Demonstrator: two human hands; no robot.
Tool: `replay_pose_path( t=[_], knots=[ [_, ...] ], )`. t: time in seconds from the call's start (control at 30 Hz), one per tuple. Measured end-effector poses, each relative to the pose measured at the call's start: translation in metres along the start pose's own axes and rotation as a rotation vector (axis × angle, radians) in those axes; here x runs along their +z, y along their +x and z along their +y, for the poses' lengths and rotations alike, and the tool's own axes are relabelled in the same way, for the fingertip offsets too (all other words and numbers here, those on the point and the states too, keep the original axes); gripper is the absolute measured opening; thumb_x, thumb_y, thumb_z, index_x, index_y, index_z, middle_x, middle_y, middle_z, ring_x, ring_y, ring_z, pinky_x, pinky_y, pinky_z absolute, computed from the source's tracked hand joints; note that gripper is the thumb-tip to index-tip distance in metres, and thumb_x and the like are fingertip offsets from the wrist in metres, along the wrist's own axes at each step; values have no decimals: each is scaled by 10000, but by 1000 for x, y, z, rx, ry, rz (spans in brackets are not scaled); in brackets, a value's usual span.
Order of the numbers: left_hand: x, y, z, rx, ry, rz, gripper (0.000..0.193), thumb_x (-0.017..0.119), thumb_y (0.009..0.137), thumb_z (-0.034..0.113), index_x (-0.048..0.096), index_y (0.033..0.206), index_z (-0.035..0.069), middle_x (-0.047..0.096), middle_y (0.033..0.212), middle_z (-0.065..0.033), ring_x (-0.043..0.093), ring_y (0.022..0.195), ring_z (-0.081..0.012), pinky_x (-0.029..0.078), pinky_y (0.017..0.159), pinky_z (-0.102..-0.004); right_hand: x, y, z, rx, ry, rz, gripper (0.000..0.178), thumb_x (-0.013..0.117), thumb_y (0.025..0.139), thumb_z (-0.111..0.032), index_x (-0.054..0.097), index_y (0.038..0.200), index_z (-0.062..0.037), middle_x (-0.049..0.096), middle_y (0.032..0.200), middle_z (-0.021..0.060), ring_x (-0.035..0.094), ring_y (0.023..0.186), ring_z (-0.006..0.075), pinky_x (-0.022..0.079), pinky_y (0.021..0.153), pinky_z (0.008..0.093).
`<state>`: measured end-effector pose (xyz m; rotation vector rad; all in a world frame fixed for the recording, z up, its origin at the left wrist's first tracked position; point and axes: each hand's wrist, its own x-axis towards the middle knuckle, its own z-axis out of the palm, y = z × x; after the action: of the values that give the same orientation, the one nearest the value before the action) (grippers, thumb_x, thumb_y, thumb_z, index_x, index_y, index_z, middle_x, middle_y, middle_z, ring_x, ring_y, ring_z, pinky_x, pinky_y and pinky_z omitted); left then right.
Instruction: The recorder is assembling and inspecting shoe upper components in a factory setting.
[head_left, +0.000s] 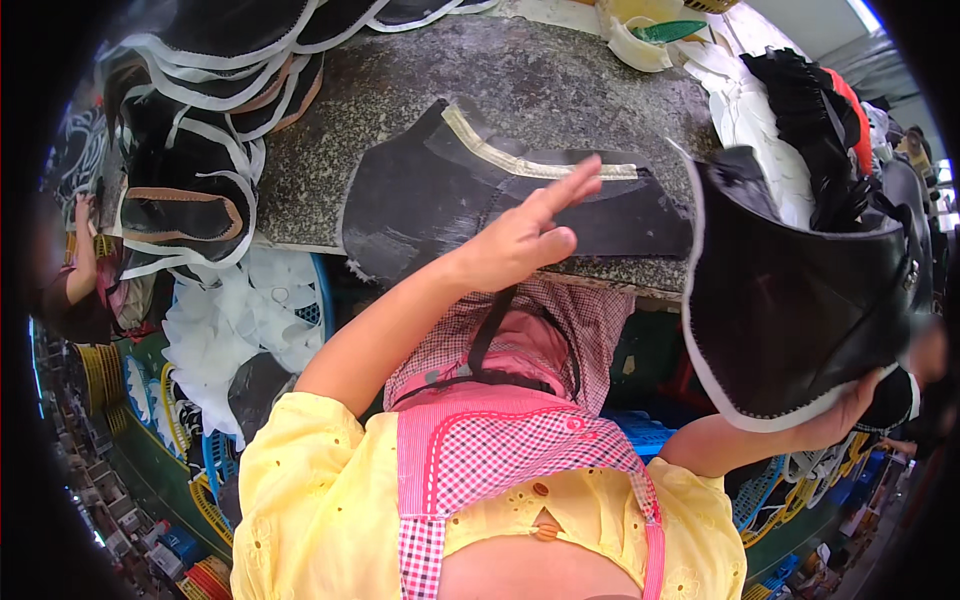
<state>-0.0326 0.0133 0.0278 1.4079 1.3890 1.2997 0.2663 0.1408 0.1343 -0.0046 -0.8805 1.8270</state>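
Curved black boot upper (790, 310) in right hand (850, 410); left hand (525, 235) flat over leather piece (430, 200).

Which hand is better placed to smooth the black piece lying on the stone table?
Probably the left hand: it lies open on the black piece. The right hand grips another black piece off the table.

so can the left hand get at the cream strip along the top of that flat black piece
Probably yes. The left hand lies open over the flat black piece, fingertips close by the cream strip, with nothing between them. The right hand holds another black piece off to the side.
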Motion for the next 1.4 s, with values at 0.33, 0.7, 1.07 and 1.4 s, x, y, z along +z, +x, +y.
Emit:
replay_pose_path(
  t=[0.33, 0.7, 1.07, 1.4],
  knots=[
    [10, 32, 15, -86, -624, -32, 1193, 615, 546, 722, -30, 1392, 184, 236, 1392, -154, 240, 1275, -296, 230, 959, -449, 51, 9, 23, -289, -496, 546, 417, 374, 875, -201, 428, 1222, 24, 426, 1256, 186, 423, 1150, 315, 299, 999, 446],
    [-9, 21, -9, -38, -889, 6, 929, 733, 599, 62, 205, 1363, 102, 412, 1247, -106, 441, 1099, -180, 360, 920, -338, 2, -13, 133, 152, 97, 429, 403, 469, 869, -252, 450, 1198, -19, 502, 1198, 115, 483, 1086, 264, 340, 964, 380],
    [-68, -13, 47, 75, 88, -93, 268, 681, 641, -23, 625, 899, 24, 632, 836, -55, 600, 793, -155, 463, 710, -256, -3, 12, 115, -206, -1375, -509, 627, 769, 519, -433, 546, 939, -26, 576, 1005, 127, 516, 964, 262, 395, 826, 364],
    [-82, -45, 57, 380, 198, 4, 311, 738, 578, 44, 660, 871, 115, 566, 632, 4, 530, 565, -168, 428, 714, -288, 22, 111, 168, 348, -1165, -1269, 161, 622, 661, -190, 548, 761, -88, 546, 1086, 84, 357, 1181, 311, 164, 1035, 448]
  ],
)
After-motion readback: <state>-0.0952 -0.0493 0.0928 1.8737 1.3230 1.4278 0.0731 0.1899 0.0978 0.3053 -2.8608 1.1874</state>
